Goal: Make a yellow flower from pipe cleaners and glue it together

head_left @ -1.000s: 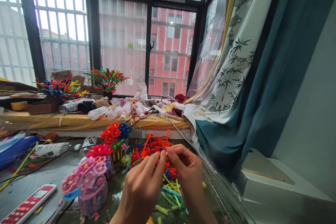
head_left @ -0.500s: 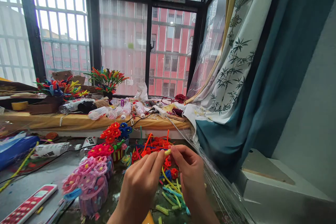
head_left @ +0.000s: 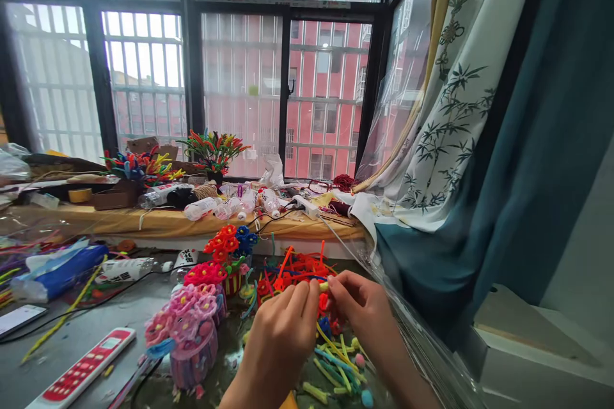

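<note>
My left hand [head_left: 288, 323] pinches one end of a short, fuzzy yellow-green piece [head_left: 323, 286]. On its other end are the closed fingertips of my right hand [head_left: 364, 303]. Both hands are raised over the table, their fingertips nearly meeting. Under and between them lie short yellow and teal fuzzy stems [head_left: 338, 367]. Just beyond my fingertips is a heap of red fuzzy stems and flowers [head_left: 300, 268]. Pink fuzzy flowers [head_left: 185, 319] top a striped purple pot to the left of my left hand.
A red and white remote [head_left: 84, 370], a blue packet [head_left: 62, 271] and a plastic bottle [head_left: 125, 270] lie to the left. Clear plastic sheeting [head_left: 422, 332] runs along the right. Bottles and a fuzzy plant [head_left: 215, 153] stand on the windowsill [head_left: 163, 222].
The view has swung left, so the scene sits further right, and a phone now shows at the left edge. Both hands keep their pinch on the yellow-green piece.
</note>
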The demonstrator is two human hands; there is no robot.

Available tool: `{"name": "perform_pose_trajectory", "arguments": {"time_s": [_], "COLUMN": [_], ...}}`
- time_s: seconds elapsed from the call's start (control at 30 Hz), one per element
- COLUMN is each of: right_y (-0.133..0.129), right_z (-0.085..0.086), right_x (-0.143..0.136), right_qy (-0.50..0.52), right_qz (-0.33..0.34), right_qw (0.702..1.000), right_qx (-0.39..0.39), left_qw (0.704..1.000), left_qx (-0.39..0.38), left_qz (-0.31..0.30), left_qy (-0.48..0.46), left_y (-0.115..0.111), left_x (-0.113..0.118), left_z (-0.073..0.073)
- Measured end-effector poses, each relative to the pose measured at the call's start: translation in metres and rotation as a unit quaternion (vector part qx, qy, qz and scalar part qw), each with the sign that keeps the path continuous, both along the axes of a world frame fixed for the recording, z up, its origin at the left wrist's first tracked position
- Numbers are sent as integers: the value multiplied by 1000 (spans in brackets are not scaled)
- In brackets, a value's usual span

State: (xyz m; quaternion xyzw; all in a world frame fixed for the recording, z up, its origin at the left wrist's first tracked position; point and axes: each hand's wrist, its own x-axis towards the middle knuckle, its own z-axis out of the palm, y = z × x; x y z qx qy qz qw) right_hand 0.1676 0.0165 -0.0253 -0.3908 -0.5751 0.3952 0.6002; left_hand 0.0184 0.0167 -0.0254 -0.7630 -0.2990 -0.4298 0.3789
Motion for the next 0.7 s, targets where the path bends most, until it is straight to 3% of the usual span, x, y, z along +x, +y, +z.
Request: {"name": "perform_pose_trajectory", "arguments": {"time_s": [0.13,0.33,0.53,0.7], "right_y": [3,-1,-4,2], "right_z": [-3,2,7,0], "right_x": [1,-4,-1,2], "right_qy": [-43,-31,1,-9], "right_qz": [31,-4,68,91], "right_qw": [999,1000,998,996], "right_qx": [-2,2,-12,2], "left_qw": [1000,1000,998,996], "left_qx": [0,0,-7,-37], "left_qz": [2,-22,-58,-80], "left_qy": [0,2,6,-3], "left_y": [3,-2,-7,-4], "left_x": [0,-3,-9,-14], "left_z": [-5,2,16,16]}}
